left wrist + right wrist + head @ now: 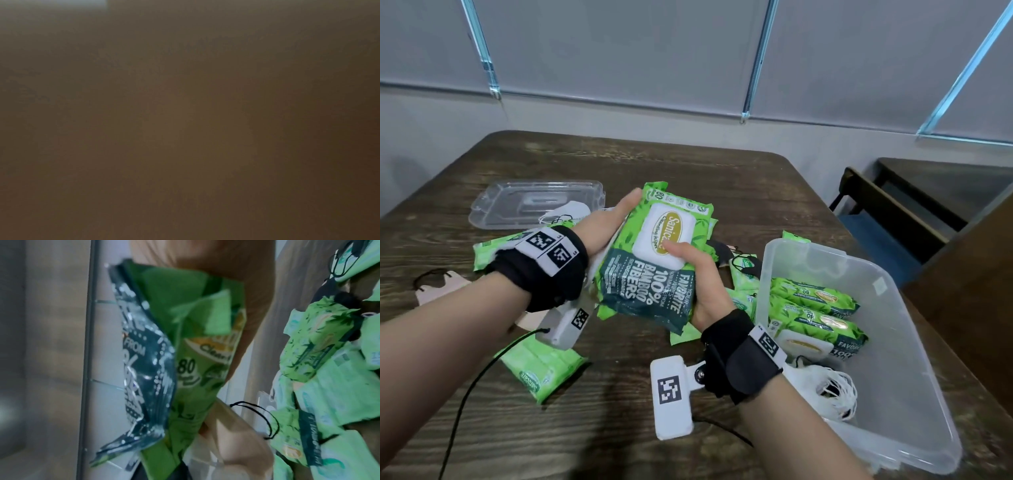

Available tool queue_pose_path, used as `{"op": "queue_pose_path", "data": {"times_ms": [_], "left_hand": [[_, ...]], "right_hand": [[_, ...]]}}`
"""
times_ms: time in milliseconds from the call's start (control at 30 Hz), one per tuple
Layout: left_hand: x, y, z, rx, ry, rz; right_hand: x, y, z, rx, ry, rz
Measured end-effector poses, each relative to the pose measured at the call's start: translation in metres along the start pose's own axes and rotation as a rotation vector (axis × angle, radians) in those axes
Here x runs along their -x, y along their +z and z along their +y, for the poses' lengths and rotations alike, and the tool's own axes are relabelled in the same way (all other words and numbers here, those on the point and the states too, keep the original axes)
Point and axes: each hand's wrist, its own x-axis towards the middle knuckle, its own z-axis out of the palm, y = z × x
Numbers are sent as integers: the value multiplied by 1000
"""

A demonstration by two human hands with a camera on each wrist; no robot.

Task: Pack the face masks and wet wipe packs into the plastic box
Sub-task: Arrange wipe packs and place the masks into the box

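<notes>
Both hands hold a stack of wipe packs (pixel 654 260) above the table (pixel 739 178), left of the box (pixel 914 394). The left hand (pixel 606 226) cups the stack's left side, fingers reaching its far edge. The right hand (pixel 698 274) grips its near right edge, thumb on the white flap. The box holds more packs (pixel 815 308) and white masks (pixel 832 390). The lid (pixel 534 205) lies far left.

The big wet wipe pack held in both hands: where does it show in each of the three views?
Head: big wet wipe pack at centre, between left hand and right hand.
Left wrist: dark blur, not visible.
Right wrist: left of centre, seen edge-on.
Shared landmark: loose green packs on the table.
</notes>
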Motion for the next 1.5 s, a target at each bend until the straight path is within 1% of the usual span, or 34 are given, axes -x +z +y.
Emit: {"op": "queue_pose_path", "data": {"times_ms": [100, 133, 167, 200, 267, 333, 367, 400, 467, 567, 600, 667, 733, 767, 833, 967, 1033, 1100, 1167, 1233, 1300, 1400, 1467, 1500], "left_hand": [[0, -2, 15, -144, 18, 77], [0, -2, 20, -173, 33, 91], [-2, -2, 24, -173, 47, 76], [-2, 1, 27, -146, 70, 45], [-2, 8, 32, 17, 109, -72], [-4, 17, 33, 180, 98, -187], [-6, 36, 41, 210, 90, -279], [-5, 39, 42, 226, 65, -314], [-7, 58, 48, 212, 41, -339], [-8, 89, 61, 164, 38, -394], [-7, 99, 65, 183, 35, -409], [-7, 116, 67, 188, -2, -453], [-14, 129, 63, 79, -39, -484], [-20, 135, 59, 11, -36, -497], [-31, 147, 51, -66, -26, -495], [-18, 159, 62, 2, -39, -461], [-19, 163, 65, -2, -59, -437], [-25, 169, 67, 12, -62, -375], [-28, 174, 73, 29, -20, -302], [-34, 182, 81, -67, 52, -301], [-39, 189, 89, -76, 70, -300], [-43, 194, 92, -62, 61, -298], [-49, 199, 91, 4, 2, -270], [-50, 201, 90, 17, -25, -259]], "right_hand": [[7, -1, -20, 20, -31, -38], [9, -4, -28, 53, -46, -50], [12, -9, -37, 83, -58, -61], [15, -15, -46, 117, -71, -65], [24, -29, -66, 185, -82, -60], [31, -43, -81, 276, -37, -51], [41, -59, -94, 326, -22, -24], [43, -64, -100, 369, 24, -23], [54, -79, -114, 444, 112, -21], [70, -106, -134, 543, 166, 7], [73, -113, -140, 575, 179, 5], [76, -128, -151, 665, 214, 0], [74, -141, -159, 729, 266, -14], [72, -147, -163, 751, 283, -20], [70, -157, -169, 803, 320, -29], [61, -170, -179, 880, 394, -26], [51, -178, -187, 991, 397, 17], [40, -183, -193, 1122, 396, 51], [32, -188, -192, 1212, 415, 64], [26, -194, -186, 1293, 458, 45], [23, -204, -179, 1313, 482, 18], [22, -224, -175, 1219, 409, 103], [22, -233, -177, 1193, 327, 188], [22, -235, -176, 1219, 290, 218]]}}
